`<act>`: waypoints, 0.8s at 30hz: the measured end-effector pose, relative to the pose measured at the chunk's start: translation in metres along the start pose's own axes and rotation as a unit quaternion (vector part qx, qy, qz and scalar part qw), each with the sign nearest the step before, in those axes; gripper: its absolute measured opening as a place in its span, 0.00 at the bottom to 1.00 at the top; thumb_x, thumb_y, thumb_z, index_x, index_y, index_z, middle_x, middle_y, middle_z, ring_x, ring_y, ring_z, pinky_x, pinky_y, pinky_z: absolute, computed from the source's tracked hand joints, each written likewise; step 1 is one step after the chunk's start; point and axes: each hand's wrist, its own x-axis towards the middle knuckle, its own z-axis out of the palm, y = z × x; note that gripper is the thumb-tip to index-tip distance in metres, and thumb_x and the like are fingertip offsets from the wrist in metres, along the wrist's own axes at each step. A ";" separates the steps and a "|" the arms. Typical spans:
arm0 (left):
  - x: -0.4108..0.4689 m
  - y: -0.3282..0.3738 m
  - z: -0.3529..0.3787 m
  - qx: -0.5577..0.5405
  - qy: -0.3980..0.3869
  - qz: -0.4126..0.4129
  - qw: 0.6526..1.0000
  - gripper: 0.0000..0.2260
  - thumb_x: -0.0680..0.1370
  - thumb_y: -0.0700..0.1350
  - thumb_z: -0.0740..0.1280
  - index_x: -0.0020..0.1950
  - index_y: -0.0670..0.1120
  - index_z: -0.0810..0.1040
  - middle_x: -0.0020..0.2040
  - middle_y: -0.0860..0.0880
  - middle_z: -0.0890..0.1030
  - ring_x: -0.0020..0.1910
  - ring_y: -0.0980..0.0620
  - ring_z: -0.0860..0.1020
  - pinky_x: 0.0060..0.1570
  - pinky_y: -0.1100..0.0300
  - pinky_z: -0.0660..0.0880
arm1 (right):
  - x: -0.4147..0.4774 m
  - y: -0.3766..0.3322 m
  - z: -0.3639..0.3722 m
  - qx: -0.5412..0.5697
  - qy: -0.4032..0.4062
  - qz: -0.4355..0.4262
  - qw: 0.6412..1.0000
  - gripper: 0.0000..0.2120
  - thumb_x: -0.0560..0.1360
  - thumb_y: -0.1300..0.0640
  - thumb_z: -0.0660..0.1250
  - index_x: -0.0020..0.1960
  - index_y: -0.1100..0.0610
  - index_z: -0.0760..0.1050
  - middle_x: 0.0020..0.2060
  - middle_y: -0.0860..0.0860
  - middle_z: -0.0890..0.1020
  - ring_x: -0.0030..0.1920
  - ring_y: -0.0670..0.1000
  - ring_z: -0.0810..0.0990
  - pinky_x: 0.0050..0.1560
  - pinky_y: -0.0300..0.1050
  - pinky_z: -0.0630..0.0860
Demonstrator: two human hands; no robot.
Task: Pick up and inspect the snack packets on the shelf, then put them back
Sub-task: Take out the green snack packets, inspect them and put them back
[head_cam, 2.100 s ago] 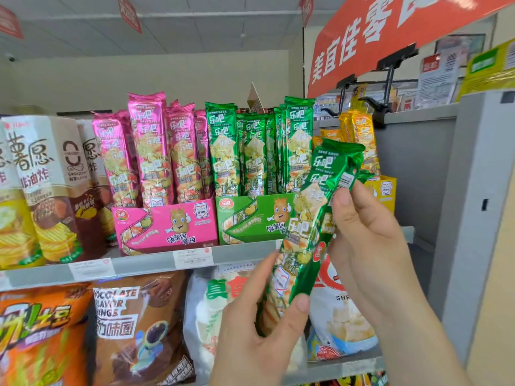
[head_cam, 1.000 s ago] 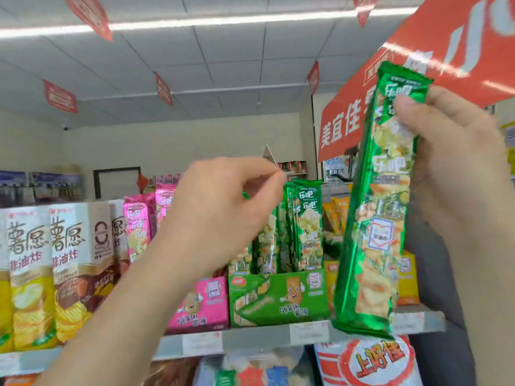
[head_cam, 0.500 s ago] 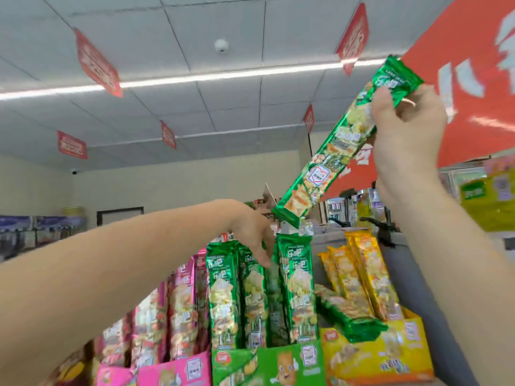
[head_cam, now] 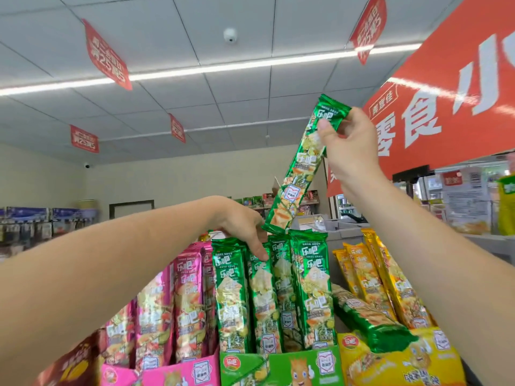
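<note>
My right hand (head_cam: 349, 147) pinches the top end of a long green snack packet (head_cam: 299, 174), which hangs tilted with its lower end just above the green packets (head_cam: 309, 285) standing in the green display box (head_cam: 281, 369). My left hand (head_cam: 245, 227) reaches over the row, its fingers pointing down and touching the tops of the standing green packets, apparently holding them apart.
Pink packets (head_cam: 170, 305) stand in a pink box (head_cam: 178, 374) to the left. Yellow packets (head_cam: 381, 277) stand in a yellow box (head_cam: 390, 360) to the right, with one green packet (head_cam: 370, 321) lying across it. Red signs hang from the ceiling.
My right hand has swung the held packet from slanting towards upright and lowered its bottom end to the gap in the green row. My left hand stays on the packet tops.
</note>
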 end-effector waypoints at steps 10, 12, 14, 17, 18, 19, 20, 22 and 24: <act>0.005 0.006 0.001 0.004 0.044 -0.003 0.999 0.45 0.71 0.52 0.75 0.78 0.42 0.52 0.76 0.43 0.62 0.74 0.42 0.63 0.70 0.51 0.63 | -0.006 0.015 0.015 -0.036 -0.155 0.060 0.986 0.09 0.77 0.63 0.68 0.46 0.50 0.73 0.51 0.55 0.83 0.53 0.57 0.82 0.58 0.61 0.77; 0.006 0.008 0.002 0.015 0.040 0.000 0.999 0.45 0.72 0.49 0.75 0.78 0.41 0.50 0.77 0.43 0.62 0.74 0.42 0.62 0.70 0.51 0.62 | -0.001 0.006 0.015 -0.055 -0.163 0.035 0.984 0.10 0.77 0.63 0.68 0.45 0.49 0.73 0.51 0.54 0.83 0.51 0.56 0.83 0.56 0.61 0.78; 0.005 0.011 0.003 0.028 0.036 0.005 0.999 0.44 0.73 0.46 0.75 0.78 0.40 0.50 0.77 0.43 0.62 0.74 0.42 0.62 0.70 0.52 0.62 | 0.002 0.001 0.014 -0.071 -0.168 0.015 0.983 0.11 0.76 0.63 0.68 0.44 0.49 0.72 0.50 0.54 0.83 0.49 0.55 0.83 0.54 0.60 0.79; 0.005 0.013 0.004 0.049 0.043 0.005 0.998 0.39 0.73 0.48 0.75 0.76 0.39 0.57 0.74 0.43 0.66 0.71 0.41 0.66 0.67 0.52 0.66 | -0.001 0.003 0.014 -0.062 -0.182 0.027 0.981 0.11 0.76 0.64 0.68 0.44 0.48 0.72 0.50 0.54 0.83 0.48 0.53 0.82 0.55 0.59 0.79; 0.005 0.013 0.004 0.051 0.046 0.004 0.998 0.38 0.73 0.49 0.75 0.75 0.39 0.59 0.73 0.43 0.67 0.70 0.41 0.68 0.65 0.53 0.67 | -0.004 0.005 0.015 -0.061 -0.189 0.032 0.980 0.12 0.76 0.65 0.68 0.44 0.48 0.72 0.49 0.54 0.83 0.48 0.53 0.82 0.55 0.59 0.79; 0.005 0.013 0.004 0.052 0.047 0.003 0.998 0.37 0.73 0.49 0.75 0.74 0.39 0.60 0.73 0.43 0.67 0.69 0.42 0.68 0.62 0.55 0.68 | -0.006 0.007 0.015 -0.066 -0.200 0.036 0.977 0.12 0.76 0.65 0.68 0.44 0.49 0.72 0.49 0.54 0.83 0.47 0.53 0.82 0.56 0.59 0.79; 0.005 0.012 0.005 0.051 0.048 0.004 0.998 0.37 0.73 0.49 0.75 0.74 0.39 0.60 0.73 0.43 0.67 0.68 0.43 0.69 0.60 0.56 0.67 | -0.009 0.010 0.016 -0.075 -0.221 0.042 0.972 0.11 0.76 0.65 0.68 0.45 0.50 0.73 0.49 0.55 0.82 0.47 0.53 0.81 0.57 0.59 0.78; 0.005 0.009 0.005 0.039 0.048 0.008 0.998 0.36 0.73 0.49 0.74 0.74 0.40 0.60 0.72 0.43 0.67 0.65 0.45 0.70 0.57 0.59 0.66 | -0.016 0.018 0.016 -0.112 -0.285 0.071 0.949 0.07 0.76 0.65 0.68 0.49 0.55 0.74 0.50 0.56 0.83 0.51 0.55 0.81 0.60 0.59 0.76; 0.004 0.008 0.005 0.026 0.046 0.009 0.999 0.39 0.73 0.49 0.75 0.75 0.41 0.57 0.74 0.43 0.66 0.69 0.43 0.68 0.62 0.57 0.67 | -0.024 0.027 0.013 -0.174 -0.352 0.111 0.913 0.07 0.76 0.64 0.69 0.52 0.58 0.74 0.51 0.57 0.83 0.53 0.56 0.82 0.61 0.59 0.74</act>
